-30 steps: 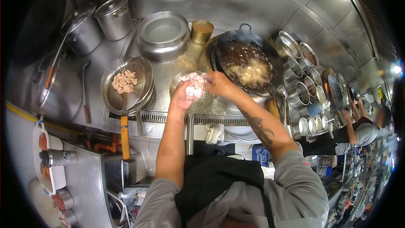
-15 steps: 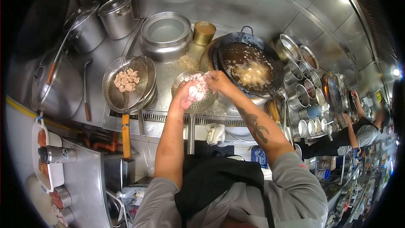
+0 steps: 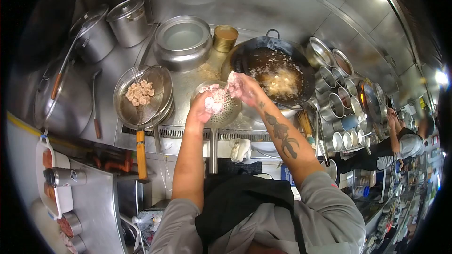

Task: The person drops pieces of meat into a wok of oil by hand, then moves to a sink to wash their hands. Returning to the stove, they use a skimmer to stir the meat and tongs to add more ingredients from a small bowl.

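My left hand is cupped around a heap of raw, flour-coated meat pieces. Just to its right, my right hand grips a pale coated meat piece at its fingertips. Both hands hover over a perforated strainer ladle whose metal handle points toward me. Right of my right hand is a black wok of dark oil, where light pieces fry under foam. On the left, a wire-mesh strainer with a wooden handle bears cooked-looking meat chunks.
Behind the hands stand a wide metal pot of cloudy liquid and an open tin can. Lidded pots line the left. Metal containers crowd the right, and a co-worker stands beyond them.
My right hand has turned and drawn slightly apart from the heap, with a piece now lifted at its fingertips. The heap in my left hand looks smaller. The co-worker's arms have shifted.
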The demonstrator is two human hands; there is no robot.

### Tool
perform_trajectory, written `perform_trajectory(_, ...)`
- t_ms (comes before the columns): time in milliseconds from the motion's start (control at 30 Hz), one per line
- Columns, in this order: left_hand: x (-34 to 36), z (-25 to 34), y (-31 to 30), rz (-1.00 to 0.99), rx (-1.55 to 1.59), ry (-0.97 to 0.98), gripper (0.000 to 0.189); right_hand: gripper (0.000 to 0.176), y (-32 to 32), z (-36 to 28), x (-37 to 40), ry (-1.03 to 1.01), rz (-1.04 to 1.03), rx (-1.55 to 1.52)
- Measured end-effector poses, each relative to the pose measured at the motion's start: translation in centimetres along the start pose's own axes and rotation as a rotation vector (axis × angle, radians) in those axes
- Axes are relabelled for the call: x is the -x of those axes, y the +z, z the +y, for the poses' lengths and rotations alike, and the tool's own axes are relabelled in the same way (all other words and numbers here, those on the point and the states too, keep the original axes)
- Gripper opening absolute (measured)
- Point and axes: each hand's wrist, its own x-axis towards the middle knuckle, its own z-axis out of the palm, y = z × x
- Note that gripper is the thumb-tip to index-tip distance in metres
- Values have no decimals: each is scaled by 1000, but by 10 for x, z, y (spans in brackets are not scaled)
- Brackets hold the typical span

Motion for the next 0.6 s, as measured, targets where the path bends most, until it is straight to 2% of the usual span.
perform_trajectory(67, -2, -2, 1, -17, 40, 3, 25, 19, 6, -2, 5, 24, -77, -117)
perform_trajectory(200, -3, -6, -1, 9, -113, -41, 25, 21, 8, 7, -8, -30, 78, 10)
perform_trajectory(300, -2, -6, 5, -28, -255, -116, 23, 19, 14, -4, -6, 54, -38, 165)
perform_trajectory(333, -3, -6, 6, -16, -335, -127, 22, 20, 24, -3, -7, -7, 66, 205)
perform_trajectory(433, -16, -9, 2, 17, -568, -174, 19, 25, 34, -6, -13, 61, 156, 468)
perform_trajectory(467, -29, -14, -11, 32, -642, -198, 18, 30, 38, -1, -16, -21, 169, 431)
perform_trajectory(533, -25, -9, 3, 84, -620, -176, 17, 30, 37, 1, -22, -96, 160, 453)
perform_trajectory(600, -17, -8, 21, 153, -427, -86, 18, 30, 38, -4, -22, -174, 158, 440)
